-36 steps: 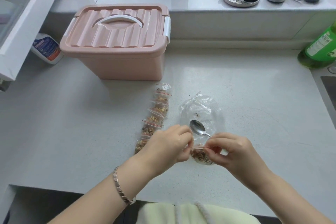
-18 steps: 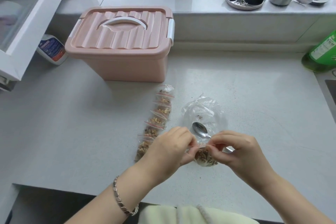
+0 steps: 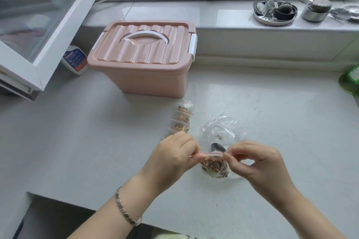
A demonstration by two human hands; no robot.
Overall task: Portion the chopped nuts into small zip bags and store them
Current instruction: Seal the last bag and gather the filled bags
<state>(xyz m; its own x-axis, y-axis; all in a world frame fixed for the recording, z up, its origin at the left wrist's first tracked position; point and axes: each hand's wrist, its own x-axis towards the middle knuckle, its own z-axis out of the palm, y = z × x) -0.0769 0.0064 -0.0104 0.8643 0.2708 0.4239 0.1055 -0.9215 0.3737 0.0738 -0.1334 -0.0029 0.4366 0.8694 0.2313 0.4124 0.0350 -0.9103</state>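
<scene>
**A:** Which step?

**B:** Sealing. Left hand (image 3: 174, 153) & right hand (image 3: 256, 161) each pinch one end of the red zip strip on a small zip bag (image 3: 213, 166), fingers (image 3: 236, 151) curled tight on it. The bag holds chopped nuts. It's low at the counter (image 3: 97, 141), touching or not I can't tell, just in front of the spoon (image 3: 217, 147) & big clear bag (image 3: 221, 128).

**A:** Next?

**B:** Prob. press along the strip till shut, then lay it w/ the row of filled bags (image 3: 181, 120) beside the left hand. Pink box (image 3: 143, 60) has its lid on and needs opening before storing.

**A:** Room?

**B:** Lots of bare counter L & R. Front edge is near the wrists, so work inboard.
</scene>
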